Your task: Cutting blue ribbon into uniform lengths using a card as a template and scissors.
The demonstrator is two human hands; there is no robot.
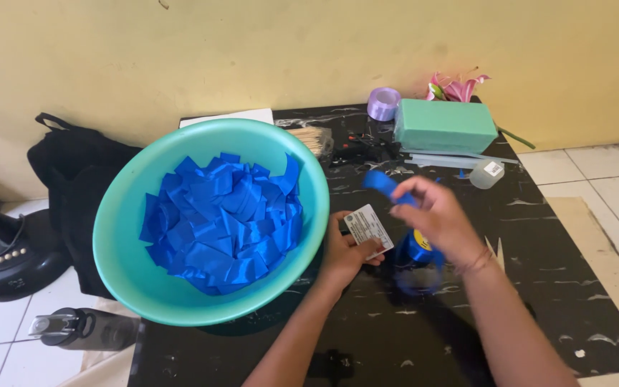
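Observation:
My left hand (344,252) grips a small white card (368,229) against the black marbled table (539,287), just right of a teal bowl (127,251). Inside the bowl lie several cut pieces of blue ribbon (223,222). My right hand (435,215) is raised above the table and pinches a strip of blue ribbon (382,182), blurred by motion. The strip runs down to a blue ribbon roll (418,251) under that hand.
At the table's back stand a green foam block (444,125), a lilac ribbon roll (384,103), pink flowers (457,87), a bundle of wooden sticks (314,137), a white sheet (227,117) and a small clear container (486,173). On the floor at left are a black bag (73,172), a fan base (12,251) and a bottle (84,327).

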